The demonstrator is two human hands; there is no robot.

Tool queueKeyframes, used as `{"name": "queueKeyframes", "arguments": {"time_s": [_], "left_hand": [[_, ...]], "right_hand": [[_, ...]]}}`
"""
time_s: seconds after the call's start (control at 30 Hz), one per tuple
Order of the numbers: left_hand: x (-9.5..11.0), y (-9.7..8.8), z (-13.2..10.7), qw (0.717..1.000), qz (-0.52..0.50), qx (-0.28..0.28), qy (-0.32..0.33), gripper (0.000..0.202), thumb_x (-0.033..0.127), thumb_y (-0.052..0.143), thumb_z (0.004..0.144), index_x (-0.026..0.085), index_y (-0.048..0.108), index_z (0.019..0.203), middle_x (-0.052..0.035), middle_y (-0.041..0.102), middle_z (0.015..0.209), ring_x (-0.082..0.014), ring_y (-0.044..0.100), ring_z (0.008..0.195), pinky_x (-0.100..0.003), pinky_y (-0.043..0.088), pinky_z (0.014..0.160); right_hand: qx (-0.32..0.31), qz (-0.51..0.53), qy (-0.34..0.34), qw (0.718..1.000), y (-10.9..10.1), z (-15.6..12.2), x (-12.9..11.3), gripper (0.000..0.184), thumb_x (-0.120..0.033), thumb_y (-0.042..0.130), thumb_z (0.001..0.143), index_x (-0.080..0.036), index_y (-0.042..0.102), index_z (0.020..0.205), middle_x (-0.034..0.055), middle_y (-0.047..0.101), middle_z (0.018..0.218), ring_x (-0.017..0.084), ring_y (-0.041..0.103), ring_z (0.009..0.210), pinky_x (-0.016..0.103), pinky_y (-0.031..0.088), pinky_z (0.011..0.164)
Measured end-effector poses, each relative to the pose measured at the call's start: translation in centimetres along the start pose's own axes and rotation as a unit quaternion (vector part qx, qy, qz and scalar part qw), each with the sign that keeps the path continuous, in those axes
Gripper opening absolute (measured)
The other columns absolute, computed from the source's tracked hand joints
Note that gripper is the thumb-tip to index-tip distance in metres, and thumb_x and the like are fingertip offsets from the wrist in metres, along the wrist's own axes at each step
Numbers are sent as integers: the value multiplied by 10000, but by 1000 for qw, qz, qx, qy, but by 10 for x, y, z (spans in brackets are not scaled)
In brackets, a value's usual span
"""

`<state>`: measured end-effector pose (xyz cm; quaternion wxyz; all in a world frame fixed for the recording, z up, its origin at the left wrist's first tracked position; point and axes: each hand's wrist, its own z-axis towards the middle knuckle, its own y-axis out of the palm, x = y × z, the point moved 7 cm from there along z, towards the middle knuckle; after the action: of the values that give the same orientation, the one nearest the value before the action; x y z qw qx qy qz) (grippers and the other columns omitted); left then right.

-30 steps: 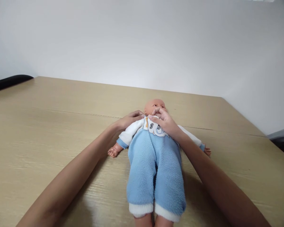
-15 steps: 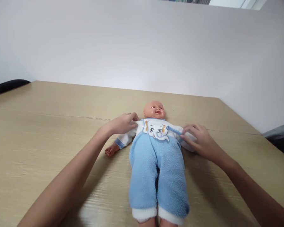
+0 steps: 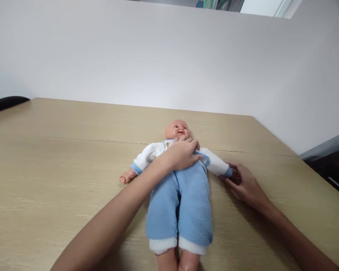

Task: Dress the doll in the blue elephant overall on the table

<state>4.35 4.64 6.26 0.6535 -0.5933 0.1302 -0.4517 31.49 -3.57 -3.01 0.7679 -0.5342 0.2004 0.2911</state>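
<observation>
A baby doll (image 3: 177, 130) in a blue fleece romper (image 3: 180, 203) with white sleeves lies on its back on a light wooden table (image 3: 59, 158), head pointing away from me. My left hand (image 3: 180, 153) rests palm down on the doll's chest, fingers curled over the bib. My right hand (image 3: 243, 184) is closed around the doll's far hand at the end of the white sleeve (image 3: 216, 165). The doll's other arm (image 3: 130, 174) lies bare-handed on the table.
A white wall (image 3: 158, 56) rises behind the table. A dark curved object (image 3: 5, 102) shows at the far left edge. The table's right edge (image 3: 274, 139) drops off to a dark area at the right.
My left hand moved from the doll's shoulder onto its chest. My right hand slid outward along the sleeve to the doll's hand. The view shifted slightly left.
</observation>
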Motion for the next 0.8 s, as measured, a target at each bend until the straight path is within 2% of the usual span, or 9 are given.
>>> {"name": "queueKeyframes", "arguments": {"time_s": [0.1,0.2,0.27,0.33,0.43,0.5,0.63,0.73,0.8], "left_hand": [[-4,16,12,1000,23,19,1,272,415,701,1042,165,713,1149,-154,752,1185,-384,578,1228,-539,431,1089],[-3,23,13,999,19,45,23,251,423,676,1061,177,720,1089,-136,745,1121,-355,585,1149,-502,436,1046],[0,25,12,997,-1,53,47,252,420,627,1093,180,703,1115,-126,733,1122,-325,594,1102,-460,450,1006],[4,23,10,995,-26,58,71,260,415,558,1131,188,673,1186,-114,731,1149,-300,612,1083,-430,453,987],[13,17,6,990,-55,70,111,300,419,466,1174,199,649,1260,-100,732,1180,-273,643,1092,-411,446,993],[19,12,2,983,-65,85,146,339,420,432,1186,188,665,1272,-100,717,1147,-256,646,1084,-389,451,978],[22,4,-6,973,-57,124,187,404,393,382,1198,158,694,1304,-122,694,1125,-236,626,1036,-363,457,923],[17,1,-12,974,-31,149,171,432,420,365,1201,195,720,1299,-122,708,1146,-237,614,1013,-385,443,933],[16,-2,-16,972,-19,165,165,425,436,382,1197,223,732,1310,-115,722,1146,-241,609,1008,-406,430,955]], "right_hand": [[-21,57,71,996,-2,3,3,602,-604,847,884,-298,674,1373,145,767,1333,376,760,1167,557,636,1008],[30,111,100,988,-12,11,-3,679,-613,937,784,-290,675,1321,136,762,1293,367,752,1126,554,618,1016],[46,182,102,977,-11,23,-11,705,-603,972,738,-285,672,1291,120,744,1270,353,733,1134,540,611,1034],[49,259,97,960,-4,39,-21,643,-575,973,749,-287,669,1237,92,728,1223,323,709,1157,510,594,1073],[60,335,73,937,9,64,-36,453,-508,949,815,-281,656,1075,43,701,1133,264,684,1171,445,542,1143],[62,365,61,927,22,76,-43,414,-470,941,838,-278,662,1075,38,705,1155,245,677,1193,413,526,1147],[60,369,46,926,51,83,-52,489,-482,925,839,-292,675,1213,53,738,1152,260,695,1104,418,564,1036],[73,313,-10,947,62,72,-65,378,-511,884,865,-292,698,1112,57,724,1100,287,681,1059,450,558,1022],[80,261,-50,961,63,62,-77,283,-550,758,973,-294,725,1089,75,711,1139,315,658,1127,482,531,1067]]}}
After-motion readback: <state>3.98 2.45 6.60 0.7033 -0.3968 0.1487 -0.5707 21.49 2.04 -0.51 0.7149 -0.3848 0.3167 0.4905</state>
